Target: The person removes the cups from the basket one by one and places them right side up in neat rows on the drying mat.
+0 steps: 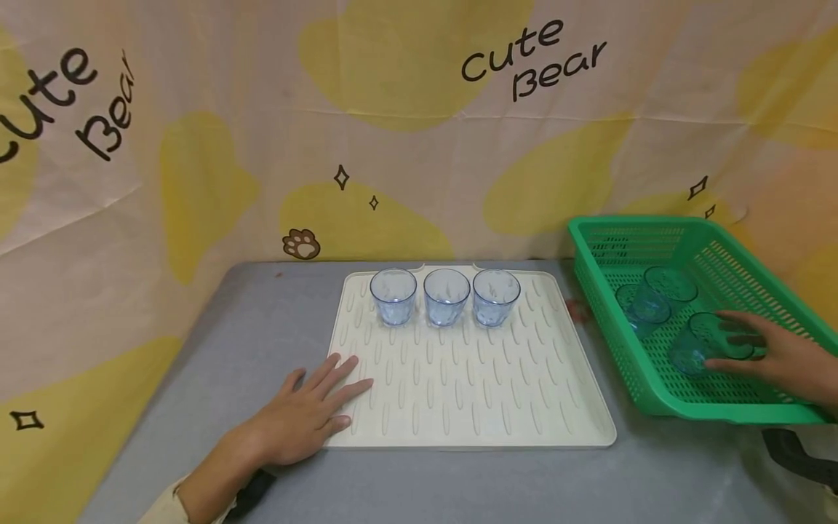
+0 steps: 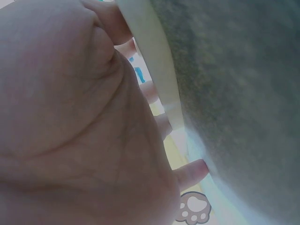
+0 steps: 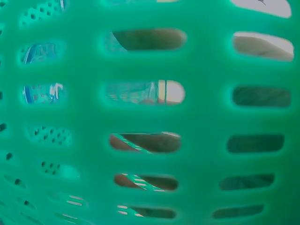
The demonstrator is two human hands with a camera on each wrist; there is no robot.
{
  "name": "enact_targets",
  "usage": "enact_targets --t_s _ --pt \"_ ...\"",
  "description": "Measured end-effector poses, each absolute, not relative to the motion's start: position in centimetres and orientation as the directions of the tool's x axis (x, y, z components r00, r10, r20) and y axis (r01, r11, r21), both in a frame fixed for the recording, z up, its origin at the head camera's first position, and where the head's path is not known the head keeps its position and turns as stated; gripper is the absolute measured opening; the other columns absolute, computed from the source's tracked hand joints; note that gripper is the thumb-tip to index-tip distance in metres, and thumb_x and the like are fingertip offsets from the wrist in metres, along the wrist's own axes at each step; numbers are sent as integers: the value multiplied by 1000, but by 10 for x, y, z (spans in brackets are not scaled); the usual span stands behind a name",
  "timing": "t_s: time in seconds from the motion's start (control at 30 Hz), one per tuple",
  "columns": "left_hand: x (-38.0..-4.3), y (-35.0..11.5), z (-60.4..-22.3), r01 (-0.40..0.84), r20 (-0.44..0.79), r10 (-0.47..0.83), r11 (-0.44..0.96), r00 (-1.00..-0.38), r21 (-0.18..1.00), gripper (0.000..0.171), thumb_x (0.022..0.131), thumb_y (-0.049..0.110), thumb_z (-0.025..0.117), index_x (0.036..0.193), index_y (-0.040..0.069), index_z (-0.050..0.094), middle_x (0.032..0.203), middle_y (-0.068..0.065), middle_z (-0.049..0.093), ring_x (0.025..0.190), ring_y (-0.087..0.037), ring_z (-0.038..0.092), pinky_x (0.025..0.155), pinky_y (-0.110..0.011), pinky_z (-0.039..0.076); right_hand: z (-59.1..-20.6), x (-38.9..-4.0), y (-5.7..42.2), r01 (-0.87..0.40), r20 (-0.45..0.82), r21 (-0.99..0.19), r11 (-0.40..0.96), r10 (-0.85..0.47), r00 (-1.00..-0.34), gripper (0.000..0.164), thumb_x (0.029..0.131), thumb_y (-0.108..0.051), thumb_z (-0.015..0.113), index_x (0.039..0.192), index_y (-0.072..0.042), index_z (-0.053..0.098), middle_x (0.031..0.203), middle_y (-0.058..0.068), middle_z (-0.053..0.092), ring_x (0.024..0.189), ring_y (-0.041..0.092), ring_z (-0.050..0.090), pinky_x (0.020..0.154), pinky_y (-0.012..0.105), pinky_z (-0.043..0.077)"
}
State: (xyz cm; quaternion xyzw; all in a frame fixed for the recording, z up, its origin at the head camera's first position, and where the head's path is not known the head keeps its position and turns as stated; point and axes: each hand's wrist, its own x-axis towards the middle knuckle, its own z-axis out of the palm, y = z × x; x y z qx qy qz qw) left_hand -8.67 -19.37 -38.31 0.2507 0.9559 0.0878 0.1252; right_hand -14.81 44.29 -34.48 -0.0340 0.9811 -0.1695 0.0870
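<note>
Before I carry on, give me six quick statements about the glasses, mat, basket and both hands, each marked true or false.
1. Three glasses stand in a row near the far edge of the mat. True.
2. The right hand reaches into the basket. True.
3. The basket is left of the mat. False: it is on the right.
4. The left hand is at the mat's left edge. True.
5. The basket contains no glasses. False: more glasses are inside.
6. The left hand holds a glass. False: it holds nothing.
</note>
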Motion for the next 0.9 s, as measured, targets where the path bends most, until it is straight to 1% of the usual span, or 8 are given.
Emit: enact_targets --t_s 0.27,0.37,0.43,0.47,0.6,0.7,0.8,0.9 --pt "-87 -194 -382 458 -199 502 859 -841 230 53 105 43 43 156 36 30 169 0 15 155 -33 13 111 -73 17 -342 -149 441 -31 -130 -454 891 -100 -986 101 93 -30 72 147 22 4 139 53 25 114 69 35 85 71 43" --pt "-87 -194 -382 458 -198 502 859 -842 230 53 105 44 42 156 36 30 169 0 14 156 -32 13 111 -73 17 -342 -149 442 -65 -51 -510 858 -105 -993 97 92 -22 73 148 21 7 138 51 30 111 67 38 82 61 50" --pt "-87 -194 -382 456 -199 501 859 -842 232 53 105 44 43 156 36 30 169 0 14 156 -32 13 111 -73 17 -343 -147 442 -88 5 -532 842 -100 -995 96 91 -18 74 151 17 8 138 46 34 110 41 55 79 43 56" --pt "-87 -194 -382 455 -200 500 859 -842 233 53 105 44 43 156 36 30 169 0 14 156 -32 13 111 -73 17 -344 -146 442 -99 28 -546 832 -99 -995 96 91 -17 74 153 14 7 141 34 42 109 25 59 76 33 55" --pt "-86 -194 -383 453 -201 499 860 -843 234 53 105 43 43 156 36 31 169 0 15 156 -32 13 111 -73 17 -345 -143 443 -126 92 -600 790 -88 -992 97 91 -14 73 160 -5 6 128 -25 44 90 -27 34 69 7 42" --pt "-86 -194 -383 453 -201 498 861 -844 232 53 105 43 43 156 36 31 169 0 14 156 -32 13 111 -73 17 -346 -141 443 -146 123 -619 772 -89 -988 92 93 -13 71 161 -19 10 118 -43 32 94 -28 34 75 8 41" --pt "-87 -194 -383 454 -200 498 861 -844 230 53 105 43 43 156 36 31 169 0 14 156 -32 13 111 -73 16 -347 -138 443 -142 140 -614 776 -69 -988 88 94 -15 70 161 -26 13 130 -37 36 101 -20 40 92 24 44" --pt "-87 -194 -383 455 -199 499 861 -843 228 53 105 43 43 156 35 31 169 0 15 156 -32 13 111 -73 17 -346 -135 441 -135 134 -602 787 -68 -989 87 95 -17 69 160 -30 12 137 -32 36 104 -18 40 94 27 43"
